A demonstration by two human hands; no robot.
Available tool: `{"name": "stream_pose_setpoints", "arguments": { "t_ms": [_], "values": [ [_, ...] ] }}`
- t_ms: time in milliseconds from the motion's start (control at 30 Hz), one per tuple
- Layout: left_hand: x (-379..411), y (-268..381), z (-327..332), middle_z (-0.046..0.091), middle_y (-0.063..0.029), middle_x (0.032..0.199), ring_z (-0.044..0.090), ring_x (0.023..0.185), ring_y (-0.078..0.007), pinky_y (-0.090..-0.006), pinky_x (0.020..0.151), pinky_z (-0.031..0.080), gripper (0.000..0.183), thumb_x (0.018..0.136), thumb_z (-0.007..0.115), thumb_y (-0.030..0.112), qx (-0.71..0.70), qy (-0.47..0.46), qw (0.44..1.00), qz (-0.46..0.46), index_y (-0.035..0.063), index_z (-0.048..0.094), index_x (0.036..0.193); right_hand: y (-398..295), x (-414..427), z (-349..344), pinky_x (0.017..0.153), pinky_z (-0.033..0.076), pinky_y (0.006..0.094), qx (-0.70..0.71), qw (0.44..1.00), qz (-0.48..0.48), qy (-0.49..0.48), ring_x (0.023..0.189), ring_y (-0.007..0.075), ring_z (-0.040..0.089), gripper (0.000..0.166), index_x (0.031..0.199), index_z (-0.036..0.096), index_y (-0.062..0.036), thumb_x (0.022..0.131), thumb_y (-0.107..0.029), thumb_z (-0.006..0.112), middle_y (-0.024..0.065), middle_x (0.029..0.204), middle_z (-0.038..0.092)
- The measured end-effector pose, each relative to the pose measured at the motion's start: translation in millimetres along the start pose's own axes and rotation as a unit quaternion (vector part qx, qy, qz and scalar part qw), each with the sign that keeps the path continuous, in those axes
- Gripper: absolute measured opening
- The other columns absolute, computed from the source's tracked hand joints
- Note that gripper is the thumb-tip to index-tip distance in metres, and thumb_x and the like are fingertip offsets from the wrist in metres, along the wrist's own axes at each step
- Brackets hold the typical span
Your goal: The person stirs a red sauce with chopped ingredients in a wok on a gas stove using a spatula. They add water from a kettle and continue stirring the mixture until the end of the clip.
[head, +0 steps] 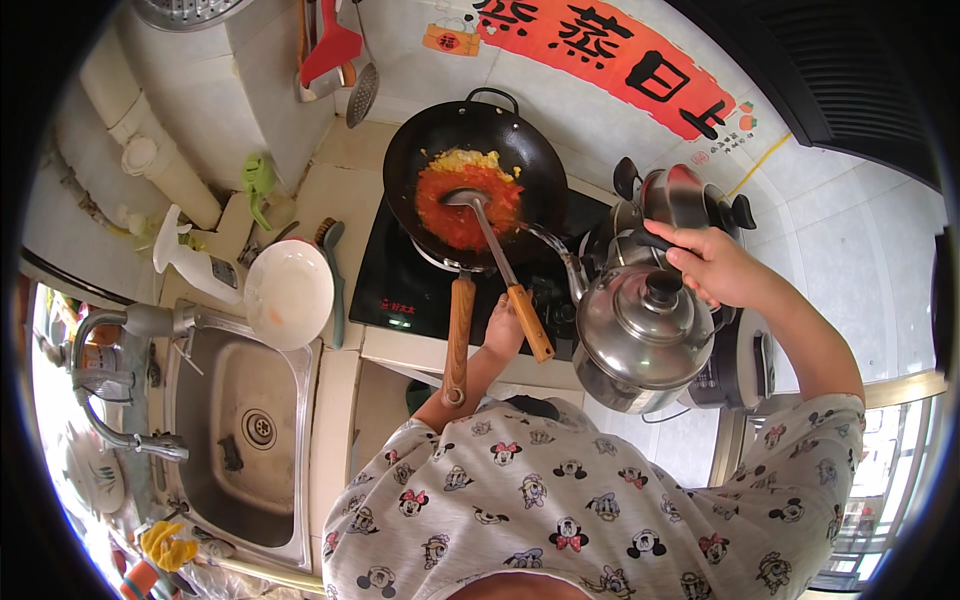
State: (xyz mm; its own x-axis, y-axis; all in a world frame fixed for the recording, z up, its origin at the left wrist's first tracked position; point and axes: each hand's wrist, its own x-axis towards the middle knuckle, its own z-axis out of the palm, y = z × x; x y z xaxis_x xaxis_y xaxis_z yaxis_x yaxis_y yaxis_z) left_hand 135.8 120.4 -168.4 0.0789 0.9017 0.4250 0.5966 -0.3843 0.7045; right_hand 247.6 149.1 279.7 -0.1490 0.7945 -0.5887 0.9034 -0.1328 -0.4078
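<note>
My right hand grips the black handle of a stainless steel kettle. The kettle's spout reaches over the right rim of a black wok. In the wok lie chopped red tomatoes in sauce, with yellow scrambled egg at the far side. A metal wok ladle rests with its head in the tomatoes and its wooden handle over the near rim. My left hand is at the hob's front edge, partly behind the ladle handle; its fingers are mostly hidden. The wok's wooden handle points towards me.
The wok sits on a black glass hob. Left are a white bowl, a brush, a spray bottle and a steel sink. Right stand a lidded steel pot and an appliance. Utensils hang behind.
</note>
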Motion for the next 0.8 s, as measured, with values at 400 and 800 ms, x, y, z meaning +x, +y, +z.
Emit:
{"name": "stream_pose_setpoints", "arguments": {
  "t_ms": [400, 800],
  "values": [
    [-47.5, 46.7, -23.3, 0.037, -0.0233, 0.142, 0.035, 0.135, -0.0385, -0.0411, 0.113, 0.029, 0.053, 0.088, 0.057, 0.01, -0.019, -0.091, 0.992, 0.085, -0.0051, 0.04, 0.136, 4.7, 1.8, -9.0, 0.046, 0.042, 0.0248, -0.037, 0.999, -0.025, 0.001, 0.047, 0.0067, 0.042, 0.044, 0.146, 0.04, -0.0185, 0.101, -0.015, 0.043, 0.0003, 0.062, 0.048],
    [-56.7, 52.4, -29.7, 0.047, -0.0219, 0.135, 0.04, 0.131, -0.0361, -0.0425, 0.112, 0.031, 0.043, 0.091, 0.054, 0.012, 0.087, -0.097, 0.983, 0.132, -0.0077, 0.047, 0.129, -2.8, 9.1, -13.3, 0.044, 0.043, 0.0243, -0.086, 0.996, -0.017, -0.012, 0.044, 0.0071, 0.042, 0.046, 0.147, 0.036, -0.0214, 0.102, -0.016, 0.041, -0.0005, 0.063, 0.044]
  ]
}}
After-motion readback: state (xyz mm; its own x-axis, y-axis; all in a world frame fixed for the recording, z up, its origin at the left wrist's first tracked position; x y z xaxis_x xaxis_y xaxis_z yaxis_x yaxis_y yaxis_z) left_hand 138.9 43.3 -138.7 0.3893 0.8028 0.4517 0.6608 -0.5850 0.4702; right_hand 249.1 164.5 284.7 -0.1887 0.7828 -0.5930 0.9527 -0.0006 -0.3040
